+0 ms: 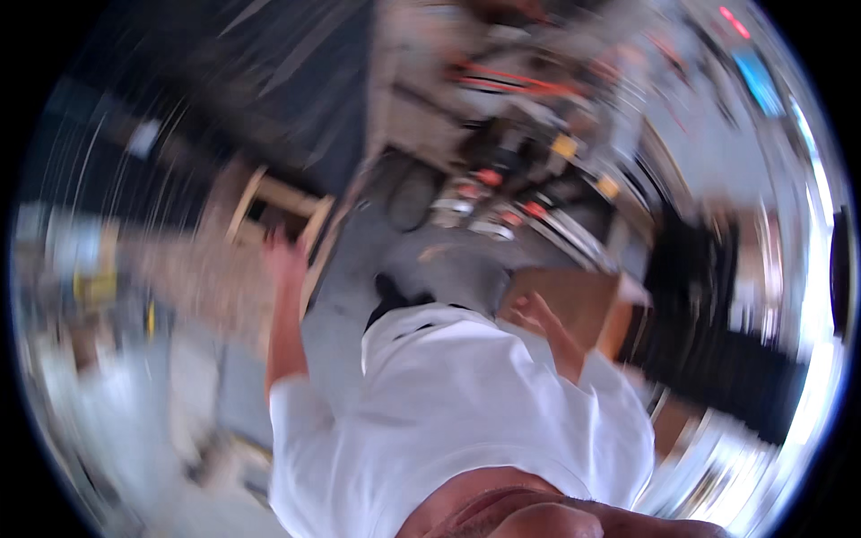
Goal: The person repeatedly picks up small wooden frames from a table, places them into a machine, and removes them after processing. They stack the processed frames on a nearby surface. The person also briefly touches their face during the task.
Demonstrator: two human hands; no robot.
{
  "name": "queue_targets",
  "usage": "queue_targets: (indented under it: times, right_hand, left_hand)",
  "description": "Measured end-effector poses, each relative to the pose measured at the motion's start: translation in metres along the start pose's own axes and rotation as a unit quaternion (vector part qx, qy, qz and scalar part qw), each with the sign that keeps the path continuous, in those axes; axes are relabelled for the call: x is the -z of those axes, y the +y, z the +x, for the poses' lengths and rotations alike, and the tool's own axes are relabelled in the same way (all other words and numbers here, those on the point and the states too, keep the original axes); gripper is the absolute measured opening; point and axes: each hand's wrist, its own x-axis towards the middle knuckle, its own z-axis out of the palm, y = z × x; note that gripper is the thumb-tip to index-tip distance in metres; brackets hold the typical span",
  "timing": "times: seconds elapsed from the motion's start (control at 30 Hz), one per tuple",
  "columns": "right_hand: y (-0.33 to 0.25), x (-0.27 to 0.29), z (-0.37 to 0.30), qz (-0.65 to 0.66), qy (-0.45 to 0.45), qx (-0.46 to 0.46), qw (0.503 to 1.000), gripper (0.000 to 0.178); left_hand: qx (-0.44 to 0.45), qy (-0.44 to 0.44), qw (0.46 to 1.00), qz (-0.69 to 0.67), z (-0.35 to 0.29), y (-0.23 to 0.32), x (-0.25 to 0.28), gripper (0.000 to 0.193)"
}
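Motion blurs most of the head view. My left hand [285, 255] is held out to the left, over the edge of a brown board surface and next to a light wooden frame [260, 202] with a dark opening. Its fingers look smeared but apart, and I make out nothing in them. On the right, my right hand [534, 312] hangs in front of a brown cardboard box [574, 291]. Its fingers are loosely bent and apart, with no object visible in them. Whether either hand touches what lies behind it, I cannot tell.
Grey floor [345, 260] lies ahead of my feet. Beyond it stands a cluster of tools or machine parts [502, 193] with orange-red and yellow spots. A large dark sheet [296, 81] covers the far left. Black material [717, 359] is at the right.
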Motion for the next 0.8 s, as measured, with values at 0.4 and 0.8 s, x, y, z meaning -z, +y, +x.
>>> queue_targets:
  times: [0.4,0.8]
  right_hand:
    - [-0.098,-0.043,-0.071,0.118,0.138,-0.006,0.983,0.018]
    - [0.041,-0.23,-0.225,0.164,0.114,-0.273,0.941,0.028]
  left_hand:
    - [-0.059,-0.097,0.993,0.035,-0.004,0.004,-0.026,0.053]
    - [-0.142,-0.006,0.99,0.013,-0.052,0.077,0.0,0.046]
